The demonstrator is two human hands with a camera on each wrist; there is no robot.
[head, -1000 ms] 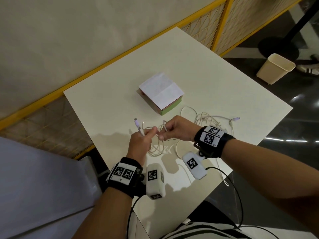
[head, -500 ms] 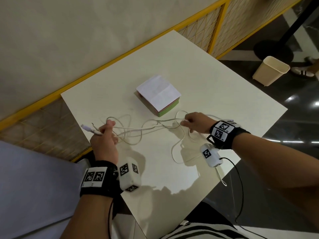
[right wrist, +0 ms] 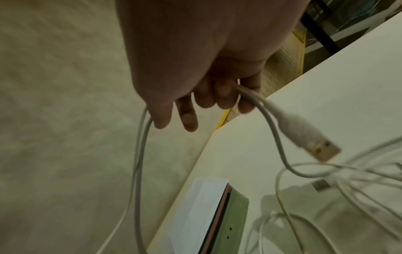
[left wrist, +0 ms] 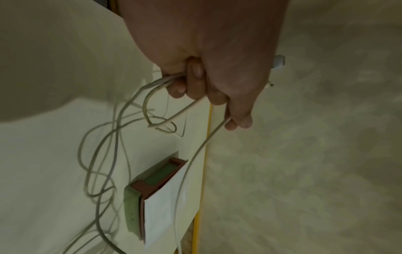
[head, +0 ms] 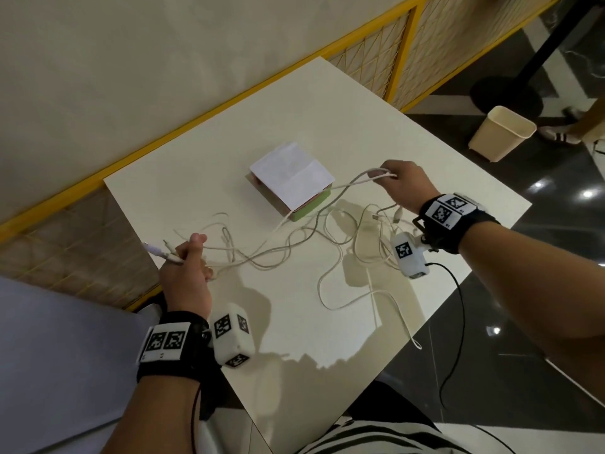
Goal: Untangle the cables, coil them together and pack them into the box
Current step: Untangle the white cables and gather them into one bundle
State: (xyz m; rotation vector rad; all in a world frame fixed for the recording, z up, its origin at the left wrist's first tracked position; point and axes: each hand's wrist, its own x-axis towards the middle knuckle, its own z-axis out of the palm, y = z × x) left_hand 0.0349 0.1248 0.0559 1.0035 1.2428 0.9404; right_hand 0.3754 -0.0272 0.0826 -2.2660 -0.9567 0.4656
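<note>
White cables (head: 288,247) are gripped by curled fingers of both the left hand (head: 186,273) and right hand (head: 404,185), stretched loosely across the table (head: 376,126) past the box (head: 291,178).

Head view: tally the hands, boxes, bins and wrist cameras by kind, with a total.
Bare hands gripping white cables: 2, left hand, right hand
Green-and-brown box under white paper: 1
Beige plastic waste bin: 1
White tagged wrist cameras: 2
Total: 6
</note>
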